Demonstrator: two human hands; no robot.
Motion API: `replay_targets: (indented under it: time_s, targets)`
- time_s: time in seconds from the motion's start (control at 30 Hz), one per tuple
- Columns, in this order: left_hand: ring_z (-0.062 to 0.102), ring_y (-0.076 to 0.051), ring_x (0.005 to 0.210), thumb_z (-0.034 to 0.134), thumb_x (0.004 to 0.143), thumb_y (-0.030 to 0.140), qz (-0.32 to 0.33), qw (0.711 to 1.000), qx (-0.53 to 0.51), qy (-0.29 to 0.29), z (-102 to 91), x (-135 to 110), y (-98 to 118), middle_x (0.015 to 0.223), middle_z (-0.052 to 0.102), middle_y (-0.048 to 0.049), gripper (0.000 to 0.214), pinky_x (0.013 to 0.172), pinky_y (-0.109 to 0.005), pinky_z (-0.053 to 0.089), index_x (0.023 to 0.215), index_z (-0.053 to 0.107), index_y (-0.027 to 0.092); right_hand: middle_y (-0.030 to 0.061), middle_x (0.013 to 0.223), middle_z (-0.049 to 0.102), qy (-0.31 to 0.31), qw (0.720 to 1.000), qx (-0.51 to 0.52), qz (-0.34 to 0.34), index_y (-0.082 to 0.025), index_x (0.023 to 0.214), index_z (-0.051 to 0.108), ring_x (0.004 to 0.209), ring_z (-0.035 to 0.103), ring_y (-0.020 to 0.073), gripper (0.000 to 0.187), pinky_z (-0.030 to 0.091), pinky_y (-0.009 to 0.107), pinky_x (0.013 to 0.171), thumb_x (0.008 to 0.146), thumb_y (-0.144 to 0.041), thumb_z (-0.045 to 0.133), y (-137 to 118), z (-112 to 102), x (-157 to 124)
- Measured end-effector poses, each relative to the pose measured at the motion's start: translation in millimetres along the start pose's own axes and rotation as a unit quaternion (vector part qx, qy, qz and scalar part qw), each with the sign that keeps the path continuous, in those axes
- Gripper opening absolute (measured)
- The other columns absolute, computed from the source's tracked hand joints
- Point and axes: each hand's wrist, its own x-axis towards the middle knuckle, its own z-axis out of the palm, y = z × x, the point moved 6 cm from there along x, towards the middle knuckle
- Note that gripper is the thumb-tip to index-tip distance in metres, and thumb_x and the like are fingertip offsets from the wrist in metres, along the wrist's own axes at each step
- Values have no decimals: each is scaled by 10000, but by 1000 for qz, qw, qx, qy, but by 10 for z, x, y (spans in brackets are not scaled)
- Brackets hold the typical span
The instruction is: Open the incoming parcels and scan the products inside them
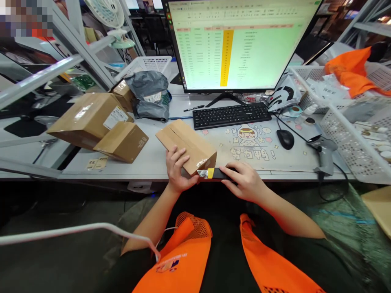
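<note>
A brown cardboard box (191, 144) lies tilted at the desk's front edge, a seam running along its top face. My left hand (179, 169) is closed round its near left side, fingers over the top and thumb low at the near end. In my right hand (242, 179) is a box cutter (218, 173) with a black and yellow handle. Its tip meets the box's near right end, where some shiny clear tape shows; the blade itself is hard to make out.
Two more cardboard boxes (88, 118) and a grey plastic parcel (149, 95) sit at the left. Behind are a monitor (241, 49) and keyboard (230, 114). A mouse (285, 139), barcode scanner (324, 154) and white baskets (351, 142) stand right. A white cable (91, 228) crosses lower left.
</note>
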Motion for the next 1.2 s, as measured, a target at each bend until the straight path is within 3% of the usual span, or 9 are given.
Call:
replay_targets:
  time_s: [0.23,0.43,0.5,0.6,0.67,0.73,0.87,1.0,1.2]
  targets:
    - [635,-393,1305,664,783,696,9,999,25,30,-5,75,79,1212,716,-161,551,1159,-630,440,1103,617,250,131,1132,739,-28,999,-38,25,-215,1354,732,956,697,256,356,582,408,805,1051,-350,605,57,-88,80]
    - [631,-379,1322,599,881,694,23,999,22,4,-73,77,195,1230,710,-172,540,1151,-609,476,1141,654,225,130,1095,745,-32,992,-47,112,-217,1295,788,971,705,285,356,590,444,844,1045,-395,607,619,-353,78]
    - [621,-367,1351,486,968,718,38,998,-3,-43,-127,157,74,1273,706,-178,579,1197,-612,441,1184,689,221,124,1114,743,-46,989,-1,140,-222,1311,780,1002,716,282,372,601,439,870,1047,-422,609,761,-415,-10]
    - [522,-377,1473,389,1005,790,5,997,-17,-79,-273,371,-379,1447,631,-206,714,1270,-616,357,1253,718,206,108,1155,745,-36,981,65,180,-249,1333,767,1035,731,268,373,612,420,906,1053,-436,607,800,-512,-174]
    - [463,-387,1522,446,933,888,-49,993,-21,-106,-333,493,-674,1552,543,-224,844,1275,-583,373,1316,707,182,101,1155,749,-14,977,83,197,-258,1329,767,1029,736,263,362,617,412,908,1052,-430,611,725,-580,-235]
    - [513,-371,1475,537,847,944,-79,988,-23,-134,-336,523,-733,1540,540,-215,929,1229,-518,454,1340,711,176,98,1153,750,1,977,79,197,-267,1339,764,1018,736,262,356,620,407,902,1049,-416,620,585,-630,-211]
    - [690,-288,1172,738,924,663,-71,992,76,-73,-302,329,-124,1302,655,-154,588,1009,-397,583,1299,772,212,104,1165,738,-17,986,23,164,-274,1377,747,1004,734,266,368,618,399,860,1058,-398,614,226,-623,72]
    - [699,-254,1014,743,993,418,6,993,118,-28,-170,131,579,1189,715,-140,346,905,-370,567,1280,792,232,118,1136,729,-98,983,-71,141,-246,1356,758,937,719,262,365,588,400,815,1076,-386,571,7,-485,428]
    - [722,-260,990,738,1000,447,42,992,121,-19,-101,236,598,1127,752,-139,315,878,-393,513,1197,818,214,126,1089,704,-207,948,-187,150,-227,1355,755,826,673,228,394,458,354,730,1107,-384,492,-90,-348,726]
